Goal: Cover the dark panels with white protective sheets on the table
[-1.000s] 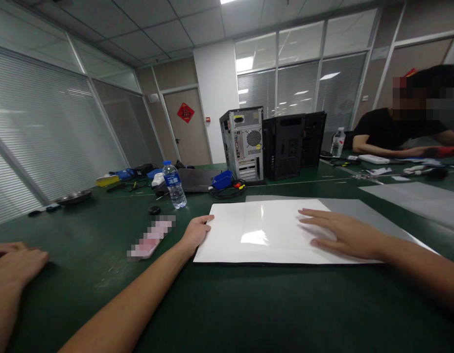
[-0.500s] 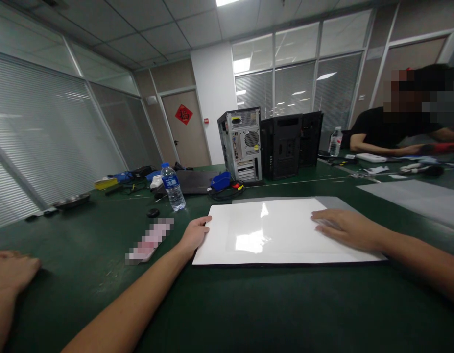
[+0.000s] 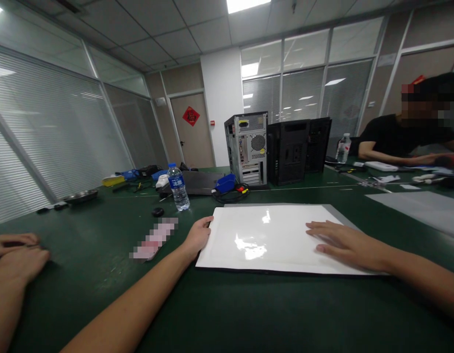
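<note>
A glossy white sheet (image 3: 271,240) lies over a dark flat board on the green table (image 3: 249,309), with bright light reflections on its surface. My left hand (image 3: 198,236) grips the left edge of the white sheet, thumb on top. My right hand (image 3: 349,244) rests flat on the sheet's right part, fingers spread. Behind the sheet, the edge of a grey translucent sheet (image 3: 335,214) sticks out. Left of my left hand lies a pink phone-shaped item (image 3: 155,240), its surface blurred out.
A water bottle (image 3: 179,189), a round black lid (image 3: 157,212) and a blue tool (image 3: 226,183) stand or lie behind. Computer cases (image 3: 249,152) are at the back. Another person's hands (image 3: 21,255) rest at left; a person (image 3: 414,132) sits at right.
The view has shifted slightly, so the scene sits lower and further right. My right hand's fingers have spread and now lie flatter on the white sheet. My left hand keeps its hold.
</note>
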`<state>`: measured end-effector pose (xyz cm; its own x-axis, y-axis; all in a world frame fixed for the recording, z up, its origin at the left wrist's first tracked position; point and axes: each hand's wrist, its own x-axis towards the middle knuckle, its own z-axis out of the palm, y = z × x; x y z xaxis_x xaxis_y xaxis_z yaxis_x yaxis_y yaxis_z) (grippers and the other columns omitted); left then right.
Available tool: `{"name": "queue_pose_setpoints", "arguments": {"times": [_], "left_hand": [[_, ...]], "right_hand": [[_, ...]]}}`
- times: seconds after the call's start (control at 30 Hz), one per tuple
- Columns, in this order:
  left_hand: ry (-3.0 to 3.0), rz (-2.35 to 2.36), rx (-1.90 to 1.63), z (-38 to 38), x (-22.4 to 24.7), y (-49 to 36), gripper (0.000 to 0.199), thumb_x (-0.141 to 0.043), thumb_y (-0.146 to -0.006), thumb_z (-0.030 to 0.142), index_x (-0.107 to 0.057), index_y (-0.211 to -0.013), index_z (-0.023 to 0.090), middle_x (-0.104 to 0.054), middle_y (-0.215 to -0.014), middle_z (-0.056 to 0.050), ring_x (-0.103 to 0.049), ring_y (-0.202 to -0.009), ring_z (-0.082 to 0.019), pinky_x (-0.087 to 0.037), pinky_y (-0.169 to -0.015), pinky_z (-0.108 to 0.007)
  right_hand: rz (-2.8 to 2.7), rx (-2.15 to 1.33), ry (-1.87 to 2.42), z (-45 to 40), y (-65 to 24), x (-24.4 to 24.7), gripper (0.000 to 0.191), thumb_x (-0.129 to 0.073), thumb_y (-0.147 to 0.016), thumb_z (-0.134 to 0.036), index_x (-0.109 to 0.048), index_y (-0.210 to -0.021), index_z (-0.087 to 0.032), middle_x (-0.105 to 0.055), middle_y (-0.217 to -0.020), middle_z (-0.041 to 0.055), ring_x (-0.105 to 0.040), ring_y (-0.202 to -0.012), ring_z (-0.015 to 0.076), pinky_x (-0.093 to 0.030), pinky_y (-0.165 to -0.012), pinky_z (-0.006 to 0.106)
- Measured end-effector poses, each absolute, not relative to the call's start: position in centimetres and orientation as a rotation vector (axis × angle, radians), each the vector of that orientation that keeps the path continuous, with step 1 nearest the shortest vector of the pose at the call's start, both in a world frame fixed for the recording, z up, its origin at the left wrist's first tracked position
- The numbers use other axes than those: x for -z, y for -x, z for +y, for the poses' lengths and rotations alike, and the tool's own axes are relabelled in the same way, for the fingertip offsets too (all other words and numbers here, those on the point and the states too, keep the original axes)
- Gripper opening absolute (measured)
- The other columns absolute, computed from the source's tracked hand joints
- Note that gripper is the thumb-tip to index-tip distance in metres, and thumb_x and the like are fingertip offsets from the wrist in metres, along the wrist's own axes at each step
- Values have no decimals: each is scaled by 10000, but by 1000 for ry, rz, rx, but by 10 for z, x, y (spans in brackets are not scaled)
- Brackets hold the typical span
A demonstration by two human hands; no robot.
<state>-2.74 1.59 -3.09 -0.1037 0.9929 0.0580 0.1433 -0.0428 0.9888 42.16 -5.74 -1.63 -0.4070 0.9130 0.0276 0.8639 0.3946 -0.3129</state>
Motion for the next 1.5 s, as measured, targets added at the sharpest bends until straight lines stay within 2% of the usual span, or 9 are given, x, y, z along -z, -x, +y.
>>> {"name": "queue_pose_setpoints", "arguments": {"times": [0.2, 0.57, 0.83, 1.0, 1.2, 1.27, 1.33, 1.43, 1.5], "left_hand": [[-1196, 1342, -1183, 10, 26, 25, 683, -481, -658, -94, -574, -1303, 110, -753, -1018, -96, -712, -768, -176, -548, -698, -263], [-1207, 1371, -1202, 5, 22, 22, 463, -492, -737, -50, -692, -1113, 130, -698, -754, -9, -611, -560, -117, -495, -600, -216], [-1213, 1368, -1193, 6, 24, 23, 495, -488, -712, -43, -675, -1139, 124, -743, -838, -48, -669, -630, -145, -536, -662, -251], [-1227, 1373, -1185, 7, 24, 24, 483, -503, -712, -40, -691, -1119, 139, -734, -785, -29, -673, -634, -149, -543, -670, -250], [-1224, 1345, -1186, 7, 24, 23, 500, -525, -698, -46, -677, -1142, 126, -755, -964, -79, -692, -682, -154, -547, -691, -267], [-1223, 1342, -1188, 7, 23, 23, 490, -541, -683, -49, -686, -1114, 133, -755, -1014, -84, -702, -723, -163, -551, -709, -270], [-1223, 1341, -1186, 6, 22, 22, 481, -541, -676, -55, -695, -1087, 141, -756, -1040, -79, -708, -763, -165, -550, -714, -260], [-1225, 1334, -1173, 6, 22, 22, 490, -508, -695, -60, -692, -1102, 140, -758, -1051, -73, -709, -775, -155, -544, -693, -241], [-1220, 1330, -1166, 5, 23, 22, 506, -481, -703, -69, -683, -1122, 130, -756, -1065, -78, -710, -761, -148, -538, -674, -233]], "right_hand": [[-2520, -414, 1563, -59, -418, 16, 719, -500, -876, -680, -360, -1519, -391, -261, -1605, -30, -231, -1469, 336, -228, -1188, 593], [-2573, -430, 1419, -64, -408, 17, 585, -396, -965, -592, -346, -1520, -412, -252, -1606, -61, -198, -1486, 288, -180, -1212, 560], [-2549, -355, 1396, -67, -401, 15, 608, -413, -951, -609, -416, -1499, -343, -323, -1579, -3, -286, -1450, 334, -248, -1177, 601], [-2527, -309, 1418, -67, -401, 17, 619, -411, -942, -629, -430, -1491, -346, -326, -1578, -10, -288, -1451, 328, -249, -1182, 587], [-2566, -304, 1432, -66, -401, 16, 603, -390, -955, -614, -393, -1509, -376, -297, -1594, -41, -277, -1461, 296, -250, -1193, 544], [-2527, -197, 1494, -59, -409, 12, 611, -369, -960, -612, -416, -1505, -340, -351, -1573, -13, -330, -1435, 291, -267, -1188, 516], [-2392, 9, 1645, -48, -430, 6, 665, -349, -963, -609, -402, -1520, -249, -416, -1536, 65, -417, -1375, 307, -304, -1163, 493], [-2066, 340, 2004, -31, -489, 6, 731, -331, -970, -564, -280, -1556, -130, -471, -1460, 210, -526, -1242, 365, -389, -1046, 512], [-1841, 459, 2250, -23, -542, 15, 750, -359, -953, -540, -269, -1537, -78, -497, -1392, 285, -547, -1181, 404, -427, -941, 524]]}}
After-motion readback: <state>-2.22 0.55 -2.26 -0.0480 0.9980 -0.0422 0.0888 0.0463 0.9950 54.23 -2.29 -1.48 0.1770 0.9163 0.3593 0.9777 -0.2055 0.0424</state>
